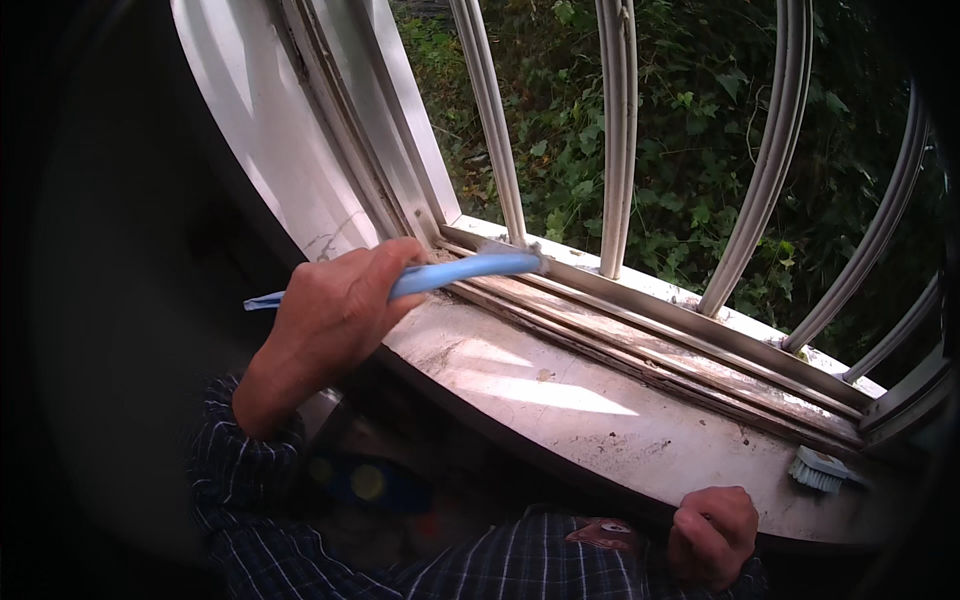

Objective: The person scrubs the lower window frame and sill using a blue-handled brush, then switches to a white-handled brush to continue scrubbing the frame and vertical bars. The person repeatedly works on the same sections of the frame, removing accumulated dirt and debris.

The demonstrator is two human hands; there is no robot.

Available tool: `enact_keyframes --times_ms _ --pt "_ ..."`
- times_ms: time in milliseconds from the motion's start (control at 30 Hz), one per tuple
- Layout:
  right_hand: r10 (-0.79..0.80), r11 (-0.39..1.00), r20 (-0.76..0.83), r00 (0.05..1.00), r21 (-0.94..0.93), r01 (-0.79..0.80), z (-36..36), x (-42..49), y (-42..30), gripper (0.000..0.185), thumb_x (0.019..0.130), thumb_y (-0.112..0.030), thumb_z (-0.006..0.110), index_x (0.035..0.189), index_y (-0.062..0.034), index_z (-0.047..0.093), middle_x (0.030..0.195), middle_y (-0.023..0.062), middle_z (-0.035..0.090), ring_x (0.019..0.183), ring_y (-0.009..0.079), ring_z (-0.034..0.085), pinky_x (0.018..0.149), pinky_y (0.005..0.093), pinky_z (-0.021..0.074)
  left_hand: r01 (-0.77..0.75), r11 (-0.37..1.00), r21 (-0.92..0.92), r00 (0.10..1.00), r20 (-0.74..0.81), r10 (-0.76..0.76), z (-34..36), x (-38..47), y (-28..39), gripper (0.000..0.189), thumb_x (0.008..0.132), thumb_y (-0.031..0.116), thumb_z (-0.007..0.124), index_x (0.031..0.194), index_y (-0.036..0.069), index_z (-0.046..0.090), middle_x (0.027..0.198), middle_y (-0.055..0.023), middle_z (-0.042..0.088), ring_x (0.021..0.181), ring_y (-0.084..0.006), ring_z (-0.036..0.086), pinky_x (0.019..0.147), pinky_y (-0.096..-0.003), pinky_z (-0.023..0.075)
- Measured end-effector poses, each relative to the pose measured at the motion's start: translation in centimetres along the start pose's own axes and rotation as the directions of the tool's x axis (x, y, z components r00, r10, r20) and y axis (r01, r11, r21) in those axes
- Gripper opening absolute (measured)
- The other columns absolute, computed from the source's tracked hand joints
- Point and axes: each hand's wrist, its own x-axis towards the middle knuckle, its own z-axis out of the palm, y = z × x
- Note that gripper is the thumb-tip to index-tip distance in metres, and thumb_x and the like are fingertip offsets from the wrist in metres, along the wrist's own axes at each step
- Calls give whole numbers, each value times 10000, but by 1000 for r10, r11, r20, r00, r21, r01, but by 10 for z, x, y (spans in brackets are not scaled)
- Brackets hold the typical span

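My left hand (341,300) grips a light blue plastic-handled brush (465,271) over the left end of the window track (592,311). Grey, fuzzy bristles at the brush's far end are at the base of a window bar, blurred; whether they touch it I cannot tell. Curled into a loose fist, my right hand (712,536) rests at the front edge of the white windowsill (517,360), with no held thing visible. Dirt and dark specks mark the sill and the track grooves.
A small scrubbing brush (817,471) with pale bristles lies at the sill's right end. Upright metal window bars (619,150) stand behind the track, with green foliage (690,135) outside. A white side frame (292,142) rises at the left. Below the sill it is dark.
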Motion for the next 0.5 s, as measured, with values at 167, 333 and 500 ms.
enact_keyframes --times_ms 167,333,500 --pt "44 935 278 960 -349 58 -7 78 -12 696 725 -233 784 1327 -83 468 1369 222 430 1257 389 444 988 521 395 -332 861 -385 943 -119 310 37 -8 63 211 842 208 640 991 98 540 700 -20 474 575 -144 534 457 -304 443" --pt "110 929 571 813 -349 120 19 119 -16 542 781 -220 730 1261 -37 559 909 66 595 827 220 587 734 362 464 -441 752 -490 892 -329 309 57 1 75 352 838 307 688 1049 54 566 749 -38 542 634 -181 579 526 -323 464" --pt "90 883 600 795 -417 214 23 140 -15 415 816 -213 712 1176 -45 591 783 33 549 717 196 537 655 359 434 -368 819 -440 926 -248 284 73 -12 30 364 810 377 692 969 65 593 735 -40 551 640 -207 579 564 -323 464"
